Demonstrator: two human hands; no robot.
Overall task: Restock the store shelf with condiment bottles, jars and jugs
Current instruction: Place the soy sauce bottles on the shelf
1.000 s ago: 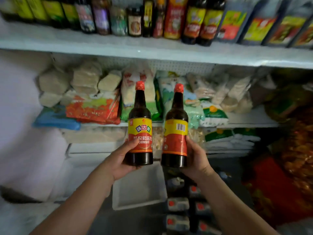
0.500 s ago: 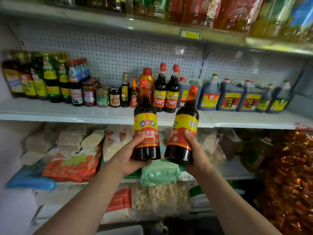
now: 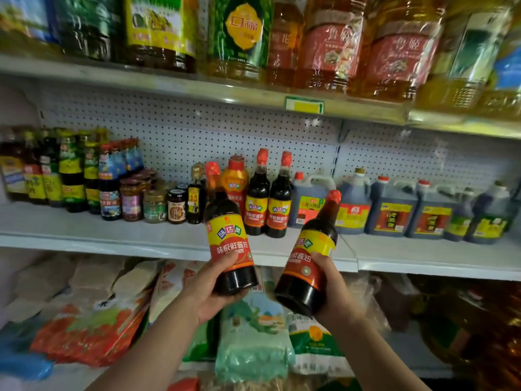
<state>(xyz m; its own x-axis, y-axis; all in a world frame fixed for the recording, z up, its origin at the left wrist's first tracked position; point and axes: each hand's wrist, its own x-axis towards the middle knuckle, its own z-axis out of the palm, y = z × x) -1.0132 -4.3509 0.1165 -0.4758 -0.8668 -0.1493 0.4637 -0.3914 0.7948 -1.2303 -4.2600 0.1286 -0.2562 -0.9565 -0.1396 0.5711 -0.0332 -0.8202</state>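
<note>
The left hand (image 3: 210, 294) grips a dark glass soy-sauce bottle (image 3: 229, 235) upright, the right hand (image 3: 335, 294) grips its twin (image 3: 308, 258) (tilted toward one o'clock) before the white shelf (image 3: 112, 235).

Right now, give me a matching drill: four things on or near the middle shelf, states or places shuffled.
Things:
1. left-hand bottle
2. right-hand bottle
3. twin bottles
4. price tag

Places or states:
A. on the upper shelf's edge
B. held, tilted right
C. standing on the middle shelf
D. held near upright

Pairs: 1-D, 2-B, 3-C, 4-A
</note>
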